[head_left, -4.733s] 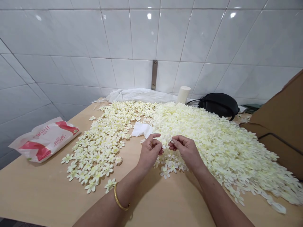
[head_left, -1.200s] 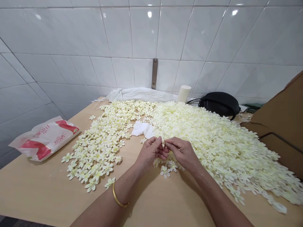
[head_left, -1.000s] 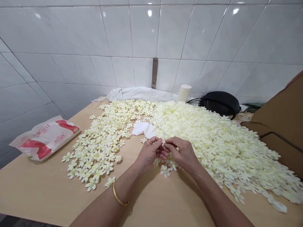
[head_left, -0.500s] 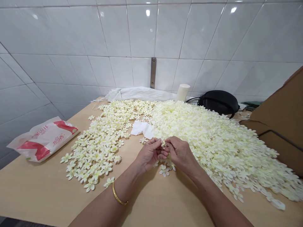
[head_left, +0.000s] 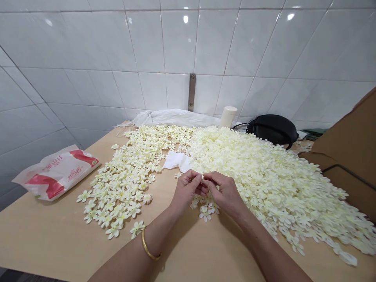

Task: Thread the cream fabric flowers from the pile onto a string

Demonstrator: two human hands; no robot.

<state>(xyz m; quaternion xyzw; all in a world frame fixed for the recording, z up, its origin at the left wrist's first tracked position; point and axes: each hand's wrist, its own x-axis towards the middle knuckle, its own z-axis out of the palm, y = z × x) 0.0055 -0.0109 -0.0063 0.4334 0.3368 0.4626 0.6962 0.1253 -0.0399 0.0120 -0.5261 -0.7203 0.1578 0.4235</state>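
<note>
left hand pinching | right hand pinching | cream artificial flower between fingertips | petal tip up, long axis unclear

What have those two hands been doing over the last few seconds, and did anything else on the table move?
The left hand and right hand have moved toward each other, and their fingertips now pinch a small pale flower. The larger flower heap, smaller flower heap, tissue and plastic pack stayed where they were.
</note>
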